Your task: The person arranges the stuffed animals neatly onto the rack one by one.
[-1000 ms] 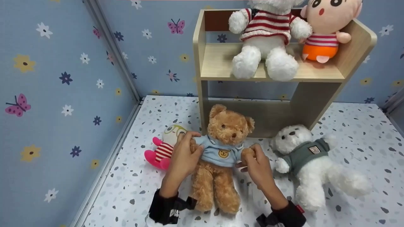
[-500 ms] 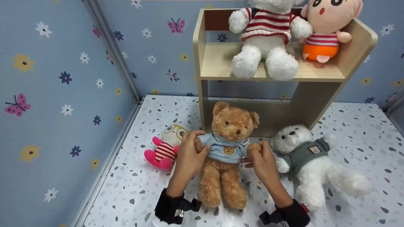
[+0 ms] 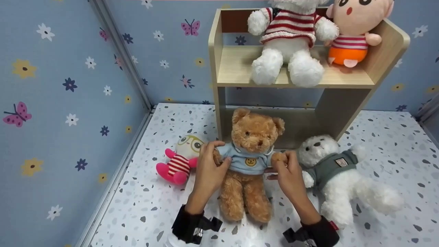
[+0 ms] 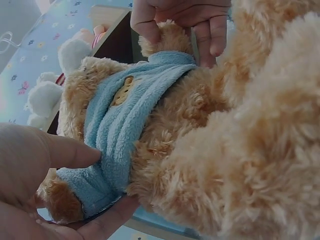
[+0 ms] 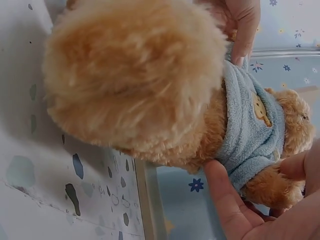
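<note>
Gripping a brown teddy bear [image 3: 247, 171], a person has both hands busy. The left hand [image 3: 210, 168] pinches the bear by one arm, with the thumb on the front of its blue shirt [image 4: 120, 125] and fingers tucked behind. The right hand [image 3: 291, 176] pinches the other furry arm [image 3: 278, 159] between thumb and finger, and more fingers reach in near the bottom of the shirt. The bear is just in front of the wooden shelf [image 3: 236, 65], its face toward the person and its legs pointing down. It looks lifted off the speckled white table [image 3: 137, 212], but I can't be sure about its feet. Up on the shelf sit two toys: a white fluffy animal in a red striped sweater [image 3: 291, 41], most of its head out of view, and a doll in orange pants [image 3: 349, 48] near the right side wall. Down on the table lie two more: a pink doll with yellow glasses [image 3: 180, 164], just beside the left hand, and a white fluffy animal in a green sweater [image 3: 337, 171], near the right hand. The grabbing part seems done; setting the bear down and letting go are not done yet.
</note>
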Demonstrator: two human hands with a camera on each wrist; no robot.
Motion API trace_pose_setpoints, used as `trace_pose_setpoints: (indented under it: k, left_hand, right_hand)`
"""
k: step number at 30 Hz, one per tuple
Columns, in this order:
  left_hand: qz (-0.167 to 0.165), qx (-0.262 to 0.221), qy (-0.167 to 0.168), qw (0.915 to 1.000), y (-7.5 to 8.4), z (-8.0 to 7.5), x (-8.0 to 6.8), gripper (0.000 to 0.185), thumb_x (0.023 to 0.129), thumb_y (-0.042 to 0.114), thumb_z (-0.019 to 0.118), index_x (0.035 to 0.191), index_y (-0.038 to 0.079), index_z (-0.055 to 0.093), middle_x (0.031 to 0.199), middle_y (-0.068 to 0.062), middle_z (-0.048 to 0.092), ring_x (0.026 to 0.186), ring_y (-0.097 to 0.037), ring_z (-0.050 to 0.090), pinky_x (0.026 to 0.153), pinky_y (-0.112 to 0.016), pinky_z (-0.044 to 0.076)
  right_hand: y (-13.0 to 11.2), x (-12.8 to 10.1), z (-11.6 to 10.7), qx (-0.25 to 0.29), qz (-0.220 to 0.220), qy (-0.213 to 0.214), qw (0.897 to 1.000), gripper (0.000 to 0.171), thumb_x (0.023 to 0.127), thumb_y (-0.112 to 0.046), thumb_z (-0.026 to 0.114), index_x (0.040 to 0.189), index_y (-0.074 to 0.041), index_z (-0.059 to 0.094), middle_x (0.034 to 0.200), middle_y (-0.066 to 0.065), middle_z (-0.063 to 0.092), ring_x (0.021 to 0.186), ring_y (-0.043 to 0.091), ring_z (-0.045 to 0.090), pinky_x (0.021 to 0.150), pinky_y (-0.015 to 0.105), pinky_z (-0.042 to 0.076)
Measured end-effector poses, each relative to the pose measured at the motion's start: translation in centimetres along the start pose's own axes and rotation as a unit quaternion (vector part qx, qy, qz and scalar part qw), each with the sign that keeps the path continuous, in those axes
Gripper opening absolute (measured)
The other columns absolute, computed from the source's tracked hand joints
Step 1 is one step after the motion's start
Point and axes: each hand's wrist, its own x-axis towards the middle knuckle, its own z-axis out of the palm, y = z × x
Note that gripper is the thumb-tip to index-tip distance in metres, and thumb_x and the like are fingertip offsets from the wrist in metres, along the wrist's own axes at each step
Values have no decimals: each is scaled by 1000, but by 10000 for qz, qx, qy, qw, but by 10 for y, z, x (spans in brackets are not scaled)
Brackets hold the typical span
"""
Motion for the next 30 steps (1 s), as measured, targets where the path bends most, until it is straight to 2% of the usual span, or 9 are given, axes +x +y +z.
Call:
trace_pose_setpoints:
  k: [7, 16, 19, 22, 25, 30]
  left_hand:
    - [-55, -76, 169, 9998, 0, 5, 0, 40, 83, 17, 74, 119, 22, 58, 106, -2, 49, 68, -10, 46, 62, -26, 41]
    - [-24, -229, 322, 9992, -2, 9, 1, 39, 83, 17, 73, 118, 22, 58, 94, -1, 46, 68, -10, 46, 62, -26, 41]
    - [-40, -288, 367, 9989, -2, 10, 1, 38, 83, 18, 73, 118, 24, 57, 100, -2, 48, 70, -13, 47, 62, -28, 42]
    - [-47, -309, 433, 9986, -2, 11, 1, 39, 83, 19, 74, 118, 25, 57, 112, -2, 52, 82, -14, 51, 70, -29, 44]
    - [-55, -307, 476, 9984, -1, 12, 0, 40, 83, 20, 73, 119, 26, 56, 122, -2, 51, 86, -17, 50, 72, -31, 42]
    - [-83, -357, 518, 9980, -2, 13, -1, 40, 84, 19, 73, 120, 26, 56, 122, -1, 51, 79, -15, 45, 67, -30, 40]
  right_hand:
    - [-3, 0, -3, 61, -23, -29, 10000, 17, 102, -26, 38, 103, -9, 33, 106, 18, 53, 91, 32, 70, 69, 44, 58]
    - [-5, -1, -4, 162, -161, -76, 9997, 19, 103, -25, 39, 103, -9, 29, 107, 16, 52, 90, 31, 69, 69, 43, 58]
    - [-7, 0, -4, 151, -174, -27, 9997, 20, 102, -26, 40, 106, -9, 30, 107, 16, 51, 90, 31, 70, 68, 43, 58]
    - [-8, 0, -4, 105, -170, 1, 9998, 19, 103, -25, 39, 108, -9, 29, 106, 16, 49, 92, 31, 69, 69, 42, 58]
    - [-9, 0, -5, 109, -197, -7, 9997, 18, 103, -22, 38, 110, -9, 29, 110, 16, 49, 93, 31, 69, 69, 43, 58]
    - [-8, 1, -5, 104, -250, -41, 9996, 20, 102, -19, 38, 117, -10, 30, 114, 17, 50, 95, 32, 68, 68, 43, 58]
